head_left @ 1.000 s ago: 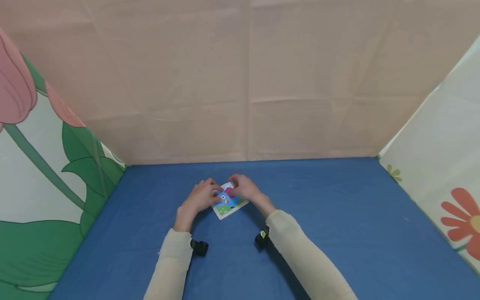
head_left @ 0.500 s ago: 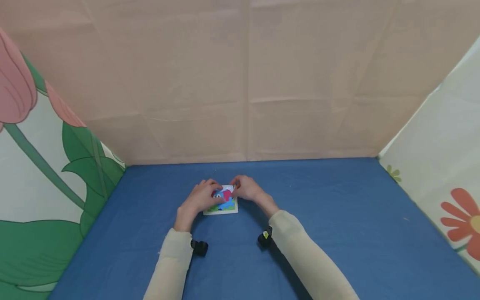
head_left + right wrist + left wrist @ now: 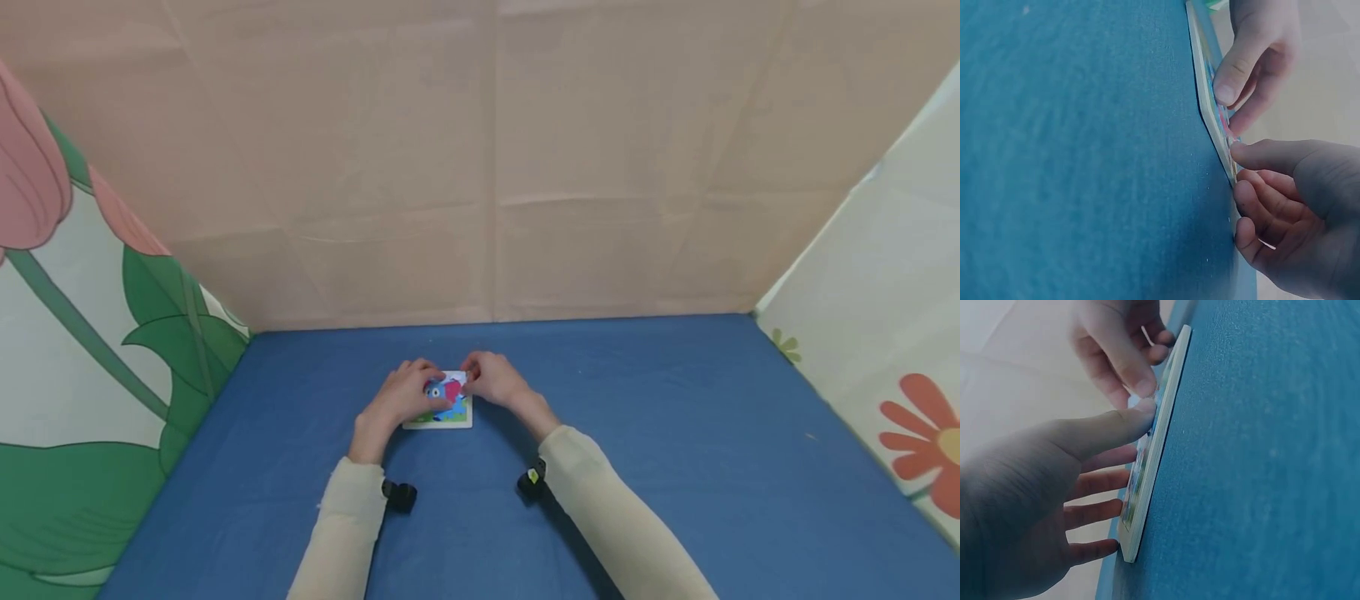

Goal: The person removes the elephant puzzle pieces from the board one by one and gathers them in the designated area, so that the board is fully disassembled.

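A small square wooden picture puzzle, showing a blue animal with a pink-red ear, lies flat on the blue table near its back edge. My left hand spans its left part. In the left wrist view the left thumb touches the picture face, and the straight, spread fingers meet the far side of the pale wooden edge. At the upper right corner my right hand pinches the puzzle's border between thumb and curled fingers. Both hands cover parts of the picture.
Blue cloth covers the table. A beige sheet hangs behind it, with flower-printed panels at left and right. Each wrist wears a small black camera, the left camera and the right camera.
The puzzle has turned from a tilted position to lie square with the table's edge, shifting slightly left. My right hand moved a little to the right with it; the left stayed nearly in place.
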`<control>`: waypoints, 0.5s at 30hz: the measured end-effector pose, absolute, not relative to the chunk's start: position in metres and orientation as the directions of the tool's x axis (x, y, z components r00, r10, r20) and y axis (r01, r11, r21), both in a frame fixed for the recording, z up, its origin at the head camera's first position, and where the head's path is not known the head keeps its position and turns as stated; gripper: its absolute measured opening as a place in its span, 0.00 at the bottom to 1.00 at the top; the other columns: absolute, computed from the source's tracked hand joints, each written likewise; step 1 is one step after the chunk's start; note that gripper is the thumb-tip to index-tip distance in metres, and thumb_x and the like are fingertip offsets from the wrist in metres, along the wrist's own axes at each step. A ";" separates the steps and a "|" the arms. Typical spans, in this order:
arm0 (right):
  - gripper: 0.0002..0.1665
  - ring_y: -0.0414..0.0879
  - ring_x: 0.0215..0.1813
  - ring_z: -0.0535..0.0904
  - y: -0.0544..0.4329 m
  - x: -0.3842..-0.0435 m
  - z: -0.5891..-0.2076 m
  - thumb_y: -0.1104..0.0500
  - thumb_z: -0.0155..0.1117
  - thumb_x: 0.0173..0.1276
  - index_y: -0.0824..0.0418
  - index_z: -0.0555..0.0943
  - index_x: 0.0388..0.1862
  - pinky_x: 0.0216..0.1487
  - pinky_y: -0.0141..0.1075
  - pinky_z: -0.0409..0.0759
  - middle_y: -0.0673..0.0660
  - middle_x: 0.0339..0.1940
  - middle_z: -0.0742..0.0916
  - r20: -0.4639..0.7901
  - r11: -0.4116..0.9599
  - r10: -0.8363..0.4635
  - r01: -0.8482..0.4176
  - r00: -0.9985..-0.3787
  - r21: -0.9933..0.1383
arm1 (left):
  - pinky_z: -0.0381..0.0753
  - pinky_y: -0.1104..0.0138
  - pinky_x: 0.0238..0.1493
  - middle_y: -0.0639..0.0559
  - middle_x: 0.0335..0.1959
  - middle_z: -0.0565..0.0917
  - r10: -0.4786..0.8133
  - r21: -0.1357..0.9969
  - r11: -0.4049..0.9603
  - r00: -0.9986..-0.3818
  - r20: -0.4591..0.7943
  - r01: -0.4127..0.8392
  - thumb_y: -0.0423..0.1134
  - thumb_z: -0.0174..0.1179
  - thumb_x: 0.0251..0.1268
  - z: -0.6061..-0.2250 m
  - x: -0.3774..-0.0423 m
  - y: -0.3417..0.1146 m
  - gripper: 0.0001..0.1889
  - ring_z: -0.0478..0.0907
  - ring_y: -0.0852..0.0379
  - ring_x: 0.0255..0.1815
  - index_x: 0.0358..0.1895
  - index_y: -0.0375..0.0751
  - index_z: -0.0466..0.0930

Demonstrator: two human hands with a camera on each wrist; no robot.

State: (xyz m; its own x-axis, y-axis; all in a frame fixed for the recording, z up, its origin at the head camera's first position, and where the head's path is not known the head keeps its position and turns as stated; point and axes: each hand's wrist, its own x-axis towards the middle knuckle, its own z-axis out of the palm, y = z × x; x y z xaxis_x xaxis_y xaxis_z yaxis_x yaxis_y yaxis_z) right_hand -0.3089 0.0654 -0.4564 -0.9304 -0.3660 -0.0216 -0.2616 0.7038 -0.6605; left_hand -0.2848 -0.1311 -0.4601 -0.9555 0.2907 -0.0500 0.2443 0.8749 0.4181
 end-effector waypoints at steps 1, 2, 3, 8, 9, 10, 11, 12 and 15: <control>0.16 0.43 0.33 0.78 0.066 -0.309 -0.457 0.61 0.73 0.62 0.61 0.82 0.47 0.33 0.33 0.76 0.54 0.34 0.85 -0.013 0.702 -0.363 -0.264 -0.932 -0.662 | 0.65 0.47 0.69 0.48 0.64 0.75 0.290 0.417 0.876 -0.956 -0.052 0.243 0.57 0.70 0.58 -0.460 -0.285 -0.131 0.30 0.67 0.47 0.65 0.62 0.48 0.80; 0.16 0.43 0.33 0.78 0.066 -0.308 -0.457 0.61 0.73 0.61 0.61 0.82 0.47 0.33 0.32 0.76 0.54 0.34 0.85 -0.005 0.698 -0.361 -0.267 -0.933 -0.664 | 0.65 0.47 0.69 0.49 0.64 0.75 0.289 0.419 0.875 -0.956 -0.054 0.241 0.57 0.69 0.58 -0.460 -0.285 -0.131 0.30 0.67 0.47 0.64 0.62 0.48 0.80; 0.15 0.43 0.33 0.78 0.066 -0.308 -0.457 0.61 0.73 0.61 0.62 0.82 0.47 0.32 0.32 0.76 0.54 0.33 0.85 0.003 0.695 -0.358 -0.268 -0.934 -0.667 | 0.65 0.47 0.69 0.49 0.64 0.75 0.288 0.421 0.875 -0.956 -0.055 0.239 0.57 0.69 0.58 -0.461 -0.285 -0.132 0.30 0.67 0.47 0.64 0.62 0.48 0.80; 0.15 0.42 0.32 0.77 0.070 -0.306 -0.457 0.61 0.72 0.62 0.61 0.82 0.47 0.32 0.32 0.74 0.52 0.32 0.84 0.018 0.685 -0.340 -0.261 -0.940 -0.680 | 0.64 0.47 0.69 0.50 0.65 0.75 0.278 0.431 0.874 -0.958 -0.068 0.223 0.57 0.69 0.59 -0.461 -0.285 -0.132 0.30 0.66 0.48 0.65 0.63 0.49 0.80; 0.15 0.43 0.32 0.76 0.071 -0.305 -0.457 0.60 0.72 0.62 0.61 0.82 0.47 0.32 0.32 0.74 0.52 0.32 0.84 0.019 0.682 -0.337 -0.258 -0.941 -0.685 | 0.64 0.47 0.69 0.50 0.65 0.75 0.277 0.433 0.874 -0.958 -0.070 0.221 0.57 0.69 0.59 -0.461 -0.285 -0.132 0.30 0.66 0.48 0.65 0.62 0.49 0.80; 0.15 0.43 0.32 0.76 0.072 -0.305 -0.457 0.60 0.73 0.62 0.61 0.82 0.47 0.32 0.32 0.74 0.52 0.32 0.84 0.018 0.678 -0.335 -0.255 -0.942 -0.690 | 0.64 0.47 0.69 0.50 0.65 0.75 0.275 0.436 0.873 -0.959 -0.071 0.218 0.57 0.69 0.59 -0.461 -0.284 -0.132 0.29 0.66 0.48 0.65 0.62 0.50 0.80; 0.15 0.43 0.32 0.76 0.074 -0.304 -0.456 0.60 0.73 0.62 0.61 0.82 0.47 0.32 0.32 0.74 0.52 0.32 0.83 0.019 0.672 -0.334 -0.253 -0.942 -0.696 | 0.64 0.47 0.69 0.50 0.65 0.74 0.274 0.438 0.873 -0.959 -0.071 0.217 0.57 0.69 0.59 -0.460 -0.284 -0.132 0.29 0.66 0.48 0.65 0.62 0.50 0.80; 0.15 0.43 0.31 0.76 0.075 -0.304 -0.456 0.60 0.73 0.62 0.61 0.82 0.47 0.32 0.32 0.74 0.52 0.31 0.83 0.020 0.665 -0.334 -0.250 -0.943 -0.703 | 0.64 0.47 0.69 0.50 0.65 0.75 0.274 0.440 0.871 -0.959 -0.069 0.217 0.57 0.69 0.59 -0.460 -0.284 -0.132 0.29 0.66 0.48 0.65 0.62 0.50 0.80; 0.15 0.43 0.31 0.75 0.081 -0.303 -0.455 0.61 0.73 0.62 0.61 0.83 0.47 0.32 0.32 0.73 0.53 0.31 0.82 0.026 0.651 -0.327 -0.245 -0.945 -0.718 | 0.63 0.46 0.70 0.50 0.65 0.75 0.273 0.443 0.870 -0.960 -0.063 0.218 0.57 0.69 0.58 -0.461 -0.284 -0.132 0.29 0.66 0.48 0.66 0.61 0.50 0.81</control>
